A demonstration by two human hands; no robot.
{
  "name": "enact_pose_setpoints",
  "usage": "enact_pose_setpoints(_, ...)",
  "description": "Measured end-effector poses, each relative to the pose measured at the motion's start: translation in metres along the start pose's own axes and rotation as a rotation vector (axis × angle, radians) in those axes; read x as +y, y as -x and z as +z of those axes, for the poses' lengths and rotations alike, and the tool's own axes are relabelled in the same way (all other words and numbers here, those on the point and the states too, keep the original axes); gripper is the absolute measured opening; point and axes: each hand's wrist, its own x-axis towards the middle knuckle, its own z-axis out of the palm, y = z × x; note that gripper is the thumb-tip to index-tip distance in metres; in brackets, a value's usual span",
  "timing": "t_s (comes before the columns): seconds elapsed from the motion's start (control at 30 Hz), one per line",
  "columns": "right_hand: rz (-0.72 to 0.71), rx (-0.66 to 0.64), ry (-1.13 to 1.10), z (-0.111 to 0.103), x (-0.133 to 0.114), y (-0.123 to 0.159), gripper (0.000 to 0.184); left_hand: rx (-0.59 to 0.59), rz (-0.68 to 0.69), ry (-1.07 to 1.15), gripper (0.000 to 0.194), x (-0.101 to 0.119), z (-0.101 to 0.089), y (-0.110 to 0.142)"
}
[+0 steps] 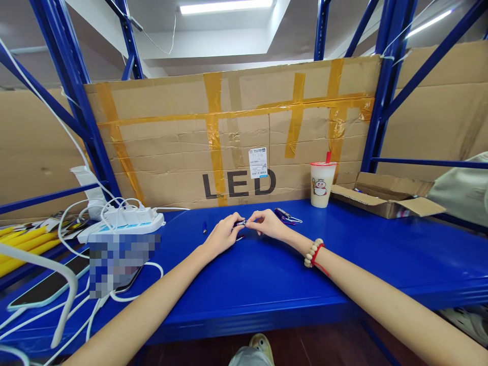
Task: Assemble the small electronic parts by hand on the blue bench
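Note:
Both hands meet over the blue tabletop [297, 264]. Fingers of my left hand [223, 236] are closed round a small dark pen part with a silvery end [240, 223]. At that silvery end, the thumb and forefinger of my right hand [267, 223] are pinched together. Just below the left fingertips lies another slim dark piece [240, 237], partly covered. A short dark blue piece like a pen cap [205, 227] rests left of my left hand. Several purple and clear pen-like pieces [286, 217] lie just beyond my right hand.
A lidded cup with a red straw [321, 185] stands at the back right beside an open cardboard box [385, 195]. On the left are a white power strip [125, 223], tangled white cables and a phone [49, 282]. Taped cardboard [171, 147] closes off the back.

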Motion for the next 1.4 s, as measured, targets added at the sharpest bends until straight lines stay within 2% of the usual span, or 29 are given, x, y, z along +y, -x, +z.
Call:
enact_pose_setpoints(0.3, 0.087, 0.06, -0.102, -0.002, -0.007, -0.001, 0.038, 0.022, -0.02, 0.067, 0.012, 0.01, 0.0, -0.002)
enact_pose_setpoints(0.5, 0.076, 0.064, -0.199, -0.004, -0.011, -0.003, 0.04, 0.011, -0.025, 0.055, 0.014, 0.012, 0.0, -0.003)
enact_pose_setpoints(0.8, 0.07, 0.059, -0.221, -0.004, -0.012, -0.001, 0.036, 0.005, -0.088, 0.056, 0.021, 0.013, 0.002, -0.003)
enact_pose_setpoints(1.0, 0.129, 0.055, -0.269, -0.004, -0.015, -0.001, 0.038, -0.001, -0.091, 0.026, 0.024, 0.015, 0.0, -0.003)
enact_pose_setpoints(1.4, 0.136, 0.064, -0.263, -0.005, -0.009, -0.002, 0.036, -0.033, -0.107, 0.035, 0.024, 0.017, 0.0, -0.004)
